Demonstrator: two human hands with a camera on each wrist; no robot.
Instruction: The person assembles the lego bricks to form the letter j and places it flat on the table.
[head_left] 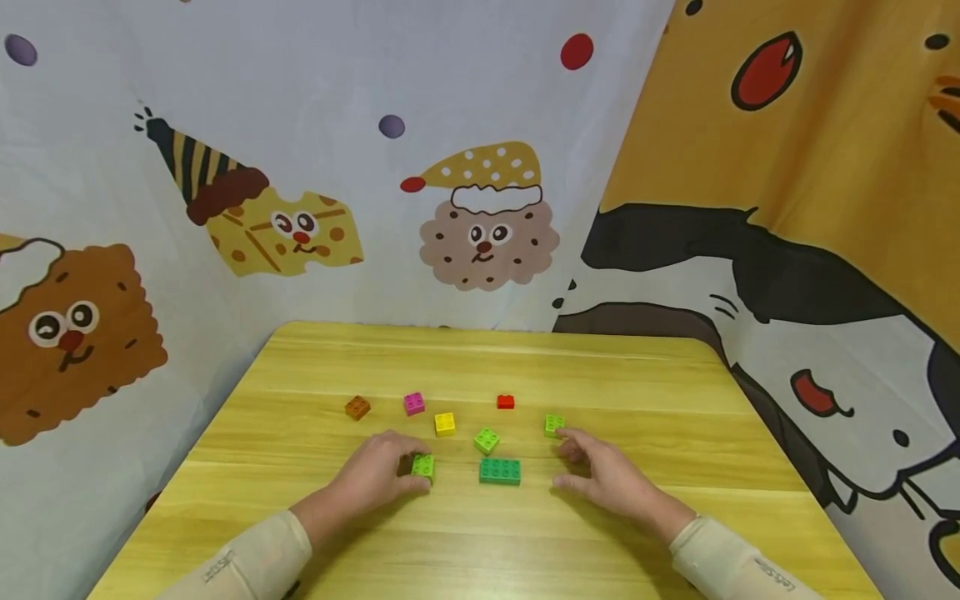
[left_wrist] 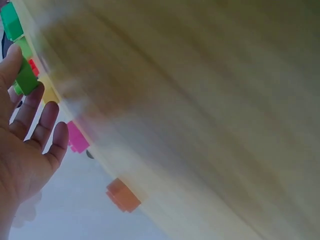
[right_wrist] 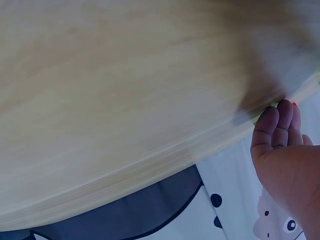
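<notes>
My left hand (head_left: 378,468) pinches a lime green toy brick (head_left: 423,467) between thumb and index finger, low over the table. In the left wrist view that brick (left_wrist: 26,77) shows between thumb and index finger, the other fingers spread. My right hand (head_left: 603,477) has its fingers loosely bent and holds nothing, with its fingertips right by a second lime brick (head_left: 553,425). Between the hands lie a long green brick (head_left: 499,472) and a third lime brick (head_left: 487,440). In the right wrist view, the right hand (right_wrist: 282,142) hides most of the bricks.
Farther back on the wooden table (head_left: 637,375) are a brown-orange brick (head_left: 357,407), a magenta brick (head_left: 414,403), a yellow brick (head_left: 445,424) and a red brick (head_left: 506,402). A cartoon-printed curtain (head_left: 315,100) hangs behind the table's far edge and along its sides.
</notes>
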